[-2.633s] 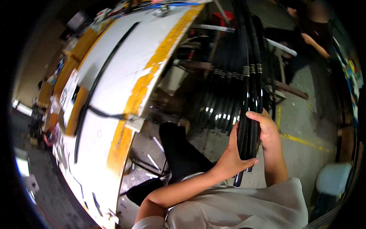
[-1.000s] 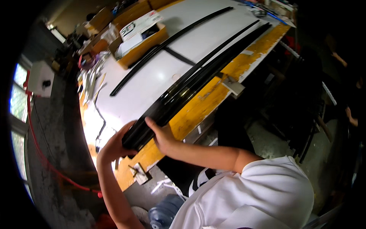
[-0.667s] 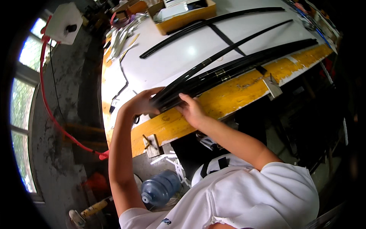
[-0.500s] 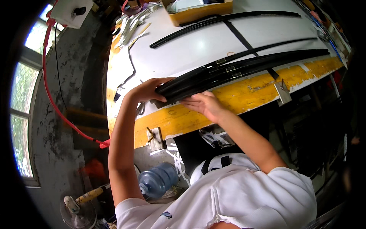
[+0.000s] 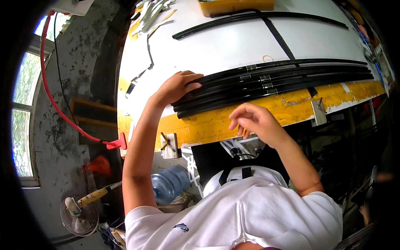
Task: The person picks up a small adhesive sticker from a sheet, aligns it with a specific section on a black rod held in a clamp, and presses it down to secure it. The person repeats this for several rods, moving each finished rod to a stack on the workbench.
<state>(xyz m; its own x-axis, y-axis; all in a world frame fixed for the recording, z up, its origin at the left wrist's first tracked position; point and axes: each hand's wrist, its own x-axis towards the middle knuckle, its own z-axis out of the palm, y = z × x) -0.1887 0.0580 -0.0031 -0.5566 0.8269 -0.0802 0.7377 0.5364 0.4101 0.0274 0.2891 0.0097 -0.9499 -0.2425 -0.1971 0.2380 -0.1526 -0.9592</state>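
Your left hand (image 5: 177, 88) partly hides the black tubes (image 5: 225, 88), its grip unclear; your right hand (image 5: 262, 123) hangs, fingers (image 5: 241, 110) released.

Daylit window (image 5: 21, 143) at left, blotched grey wall (image 5: 79, 62), yellow-edged white worktable (image 5: 225, 46)

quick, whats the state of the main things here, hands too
Near black rods, lying side by side on the table
Left hand, touching those rods' left ends; grip unclear
Right hand, empty, fingers loosely bent, apart from the rods
Black strip, flat, partly under the rods
Blue bottle, lying on its side
Fan, can't tell whether it's running
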